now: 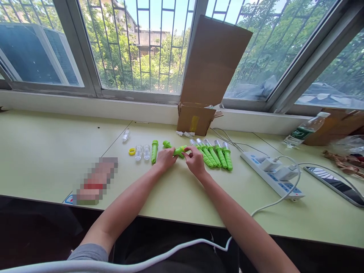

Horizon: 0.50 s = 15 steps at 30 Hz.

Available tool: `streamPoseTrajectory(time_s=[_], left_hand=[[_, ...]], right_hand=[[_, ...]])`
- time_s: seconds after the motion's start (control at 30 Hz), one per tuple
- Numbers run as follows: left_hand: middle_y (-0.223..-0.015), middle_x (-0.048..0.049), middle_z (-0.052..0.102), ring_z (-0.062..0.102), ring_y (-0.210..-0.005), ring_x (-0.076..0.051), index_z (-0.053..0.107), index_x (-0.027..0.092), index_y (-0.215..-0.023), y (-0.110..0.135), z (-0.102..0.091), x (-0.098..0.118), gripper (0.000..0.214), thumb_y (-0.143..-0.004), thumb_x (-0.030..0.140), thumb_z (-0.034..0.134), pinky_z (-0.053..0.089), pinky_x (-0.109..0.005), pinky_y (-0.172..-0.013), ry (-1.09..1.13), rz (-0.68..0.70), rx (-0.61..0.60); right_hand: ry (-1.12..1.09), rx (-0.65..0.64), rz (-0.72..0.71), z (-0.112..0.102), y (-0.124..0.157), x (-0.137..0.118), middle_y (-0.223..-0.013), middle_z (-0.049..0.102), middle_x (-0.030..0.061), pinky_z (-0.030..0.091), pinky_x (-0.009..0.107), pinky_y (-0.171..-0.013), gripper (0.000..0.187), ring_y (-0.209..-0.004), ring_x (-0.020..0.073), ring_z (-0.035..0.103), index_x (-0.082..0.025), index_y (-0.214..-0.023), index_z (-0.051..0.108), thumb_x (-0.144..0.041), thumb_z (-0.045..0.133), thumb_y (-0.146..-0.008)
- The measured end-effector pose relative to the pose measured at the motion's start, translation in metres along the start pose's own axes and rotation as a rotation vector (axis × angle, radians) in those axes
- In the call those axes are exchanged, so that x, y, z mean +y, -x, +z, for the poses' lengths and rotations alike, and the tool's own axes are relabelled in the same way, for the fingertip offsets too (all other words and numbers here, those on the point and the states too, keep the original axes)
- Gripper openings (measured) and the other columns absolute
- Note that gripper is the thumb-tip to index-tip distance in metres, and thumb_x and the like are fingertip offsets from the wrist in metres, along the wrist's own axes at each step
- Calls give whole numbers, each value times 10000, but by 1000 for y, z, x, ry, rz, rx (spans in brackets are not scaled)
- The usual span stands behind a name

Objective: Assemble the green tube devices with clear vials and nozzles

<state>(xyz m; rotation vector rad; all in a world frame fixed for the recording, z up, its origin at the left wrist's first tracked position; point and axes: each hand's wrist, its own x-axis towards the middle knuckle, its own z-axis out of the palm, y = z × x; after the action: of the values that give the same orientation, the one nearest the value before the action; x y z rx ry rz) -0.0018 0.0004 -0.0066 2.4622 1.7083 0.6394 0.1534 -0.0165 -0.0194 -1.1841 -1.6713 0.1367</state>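
Note:
My left hand (167, 158) is closed around a green torch-shaped plastic handle (178, 151), held a little above the table. The thumb and fingers of my right hand (195, 158) pinch its right end, where a yellow ring (182, 149) shows; the fingers partly hide this end. Another green handle (154, 151) lies left of my left hand, and one more (167, 144) is partly hidden behind it. To the left are a loose yellow ring (132, 151) and clear plastic caps (138, 152). Several green handles with clear caps (226, 156) lie in a row on the right.
An open cardboard box (196, 118) stands by the window, small white pieces before it. On the right are a power strip (273, 176) with chargers and cables, a phone (334, 185) and a tilted water bottle (305, 131). A blurred-out item (96, 182) lies left. A white cable (159, 258) crosses in front.

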Motion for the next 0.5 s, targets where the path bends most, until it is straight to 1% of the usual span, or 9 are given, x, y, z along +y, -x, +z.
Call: streamPoseTrajectory(time_s=[0.1, 0.2, 0.37, 0.5], left_hand=[[-938, -100, 673, 638, -863, -251, 588, 186, -1001, 0, 0, 0, 259, -865, 373, 470, 415, -309, -687, -20, 4, -26], [-905, -102, 675, 640, -844, -252, 597, 182, -990, 0, -1, -1, 273, -858, 387, 474, 412, -305, -670, -9, -11, -26], [-863, -93, 676, 634, -813, -233, 634, 183, -919, -4, -3, -2, 258, -828, 389, 506, 395, -283, -636, 66, -58, -49], [-804, -79, 667, 614, -750, -205, 649, 184, -832, -7, -4, -5, 255, -798, 406, 526, 347, -263, -571, 146, -72, -49]], right_hand=[[-11, -5, 10, 1, 1, 0, -905, 634, 73, 416, 287, -513, 189, -470, 106, 479, -178, -889, 594, -351, 563, -818], [-17, -3, 4, 1, 1, 0, -906, 631, 72, 421, 288, -512, 191, -466, 105, 482, -179, -885, 588, -357, 566, -818], [-14, 2, -14, 3, -1, -3, -885, 614, 59, 427, 290, -518, 185, -461, 102, 487, -182, -857, 575, -364, 565, -825], [-19, -3, -24, 3, -3, -7, -883, 602, 54, 437, 295, -526, 188, -462, 101, 495, -185, -843, 567, -372, 558, -835]])
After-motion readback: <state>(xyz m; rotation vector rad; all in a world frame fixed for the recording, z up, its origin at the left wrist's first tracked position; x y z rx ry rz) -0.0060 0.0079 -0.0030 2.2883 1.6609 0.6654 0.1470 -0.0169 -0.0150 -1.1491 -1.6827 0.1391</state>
